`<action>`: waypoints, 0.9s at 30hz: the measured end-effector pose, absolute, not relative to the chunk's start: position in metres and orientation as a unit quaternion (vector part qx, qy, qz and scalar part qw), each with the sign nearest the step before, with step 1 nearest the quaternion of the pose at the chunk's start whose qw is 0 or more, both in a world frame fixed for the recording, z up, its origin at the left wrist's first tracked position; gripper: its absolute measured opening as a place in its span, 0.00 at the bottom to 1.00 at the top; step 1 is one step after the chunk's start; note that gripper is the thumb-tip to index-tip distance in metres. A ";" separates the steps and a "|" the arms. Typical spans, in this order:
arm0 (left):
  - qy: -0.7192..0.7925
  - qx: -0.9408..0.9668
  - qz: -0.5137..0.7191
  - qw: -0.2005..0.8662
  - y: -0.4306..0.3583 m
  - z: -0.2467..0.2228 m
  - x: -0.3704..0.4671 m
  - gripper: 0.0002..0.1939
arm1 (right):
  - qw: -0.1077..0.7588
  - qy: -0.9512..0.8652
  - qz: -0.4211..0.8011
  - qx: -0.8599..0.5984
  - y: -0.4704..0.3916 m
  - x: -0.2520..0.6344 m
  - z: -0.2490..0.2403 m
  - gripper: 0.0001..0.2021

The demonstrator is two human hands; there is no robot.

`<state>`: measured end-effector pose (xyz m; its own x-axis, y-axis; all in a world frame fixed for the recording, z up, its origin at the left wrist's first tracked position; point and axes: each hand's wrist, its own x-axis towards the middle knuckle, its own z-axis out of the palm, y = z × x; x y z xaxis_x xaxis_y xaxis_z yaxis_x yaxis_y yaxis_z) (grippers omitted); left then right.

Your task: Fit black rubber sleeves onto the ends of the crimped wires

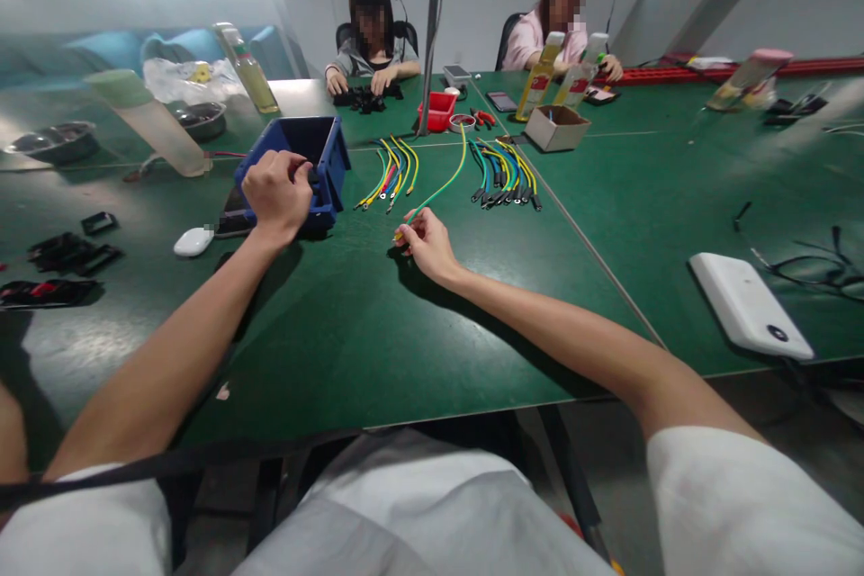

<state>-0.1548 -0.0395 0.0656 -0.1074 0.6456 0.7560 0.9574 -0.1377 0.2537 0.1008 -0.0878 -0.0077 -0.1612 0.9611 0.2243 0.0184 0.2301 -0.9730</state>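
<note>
My right hand (427, 245) pinches the near end of a yellow-green wire (442, 186), which curves away to a round red-rimmed container (463, 121). My left hand (278, 195) is at the front left of a blue bin (332, 164), its fingers curled at the bin's opening; something small and dark shows by the fingertips, too small to name. Between the bin and the wire lies a group of loose coloured wires (395, 171). Right of the wire lies a bigger bundle of wires with black ends (505, 173).
Beyond are a red box (440, 111), red pliers (483, 118), a cardboard box (557, 128) and bottles (540, 79). A white power bank (751, 304) and glasses (814, 270) lie right; a white case (193, 241) and black parts (64, 254) left. Two people sit opposite.
</note>
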 end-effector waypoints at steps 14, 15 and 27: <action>-0.548 -0.688 -0.471 0.074 -0.101 0.046 -0.102 0.04 | 0.519 -0.592 0.475 -0.394 -0.091 0.100 -0.005 0.07; -0.548 -0.687 -0.475 0.055 -0.103 0.044 -0.097 0.04 | 0.521 -0.593 0.472 -0.393 -0.091 0.100 -0.005 0.08; -0.559 -0.703 -0.433 -0.078 -0.123 0.010 -0.078 0.07 | 0.509 -0.632 0.429 -0.396 -0.087 0.103 -0.008 0.07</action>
